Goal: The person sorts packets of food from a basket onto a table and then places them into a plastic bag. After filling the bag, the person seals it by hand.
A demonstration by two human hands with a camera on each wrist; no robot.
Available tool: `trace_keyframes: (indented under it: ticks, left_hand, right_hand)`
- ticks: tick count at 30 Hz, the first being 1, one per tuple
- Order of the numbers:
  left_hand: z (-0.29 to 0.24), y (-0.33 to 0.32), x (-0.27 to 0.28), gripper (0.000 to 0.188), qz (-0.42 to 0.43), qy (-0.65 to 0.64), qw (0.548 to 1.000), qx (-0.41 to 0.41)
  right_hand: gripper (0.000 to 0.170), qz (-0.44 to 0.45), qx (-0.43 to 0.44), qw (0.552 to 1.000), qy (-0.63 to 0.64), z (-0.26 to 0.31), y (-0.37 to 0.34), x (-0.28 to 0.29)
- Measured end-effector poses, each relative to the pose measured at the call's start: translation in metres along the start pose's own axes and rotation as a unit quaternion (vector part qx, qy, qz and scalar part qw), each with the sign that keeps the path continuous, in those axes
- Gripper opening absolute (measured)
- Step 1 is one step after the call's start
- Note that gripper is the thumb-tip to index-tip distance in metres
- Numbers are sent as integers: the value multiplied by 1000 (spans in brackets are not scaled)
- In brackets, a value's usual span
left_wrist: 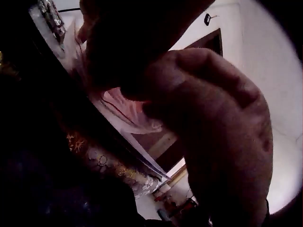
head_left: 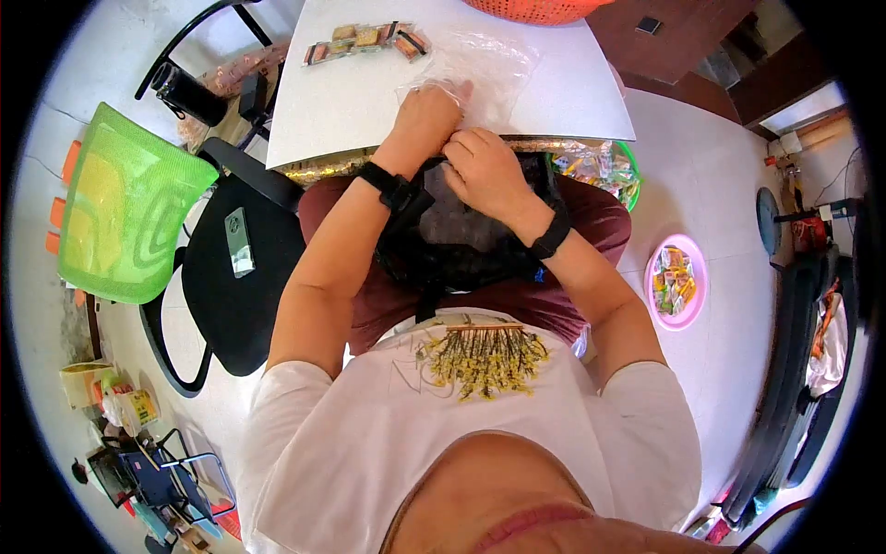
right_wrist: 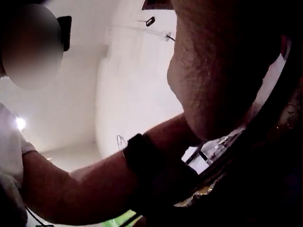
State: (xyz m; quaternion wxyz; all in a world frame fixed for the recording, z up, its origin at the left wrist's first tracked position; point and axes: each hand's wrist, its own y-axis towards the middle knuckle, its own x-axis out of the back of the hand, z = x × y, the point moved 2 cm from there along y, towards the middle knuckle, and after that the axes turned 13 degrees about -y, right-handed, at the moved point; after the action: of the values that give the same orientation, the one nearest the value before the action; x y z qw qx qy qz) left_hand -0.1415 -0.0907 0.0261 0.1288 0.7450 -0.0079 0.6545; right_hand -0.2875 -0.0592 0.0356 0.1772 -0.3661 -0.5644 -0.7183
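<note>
A crumpled clear plastic bag [head_left: 498, 69] lies over the front part of the white table. My left hand [head_left: 429, 118] holds the bag's near end, with the thumb side toward the plastic. Close beside it, my right hand [head_left: 484, 166] is at the table's front edge, its curled fingers pinching the bag. In the left wrist view, the right hand [left_wrist: 213, 104] bends toward the left hand, and pinkish-looking film [left_wrist: 125, 111] shows below their fingers. The left fingertips are mostly hidden. A dark mesh-like bag [head_left: 461, 231] lies on the lap below both hands.
Several small wrapped snacks [head_left: 365, 39] lie on the white table [head_left: 314, 102], and an orange basket [head_left: 540, 9] is at its far edge. On the right are a green-rimmed basin [head_left: 633, 185] and a pink basin [head_left: 653, 309] of packets. A phone [head_left: 239, 242] lies on the chair at left.
</note>
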Motion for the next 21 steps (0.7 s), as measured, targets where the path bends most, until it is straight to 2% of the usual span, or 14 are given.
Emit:
trace_keyframes:
  ticks: [1,2,4,7,13,17,21]
  left_hand:
    - [2,3,1,33,47,18,999,11]
    - [8,5,-2,33,34,-17,999,11]
    - [19,4,-9,34,8,-89,996,11]
    - [13,-1,6,36,-37,-110,993,-1]
    - [10,3,12,47,-55,-122,991,24]
    - [4,5,16,49,-93,-132,987,6]
    - [8,16,9,48,-91,-85,992,-20]
  right_hand:
    - [20,5,-8,1000,-25,0,-4,-6]
    - [24,9,-16,999,-49,0,-5,-10]
    - [22,14,-23,997,-77,1,-6,-17]
    - [18,31,-21,993,-112,1,-5,-20]
    - [14,39,-40,985,-162,-2,-2,-21]
    - [11,66,-21,983,-168,-12,3,-24]
    - [8,30,1,989,-142,-18,5,-27]
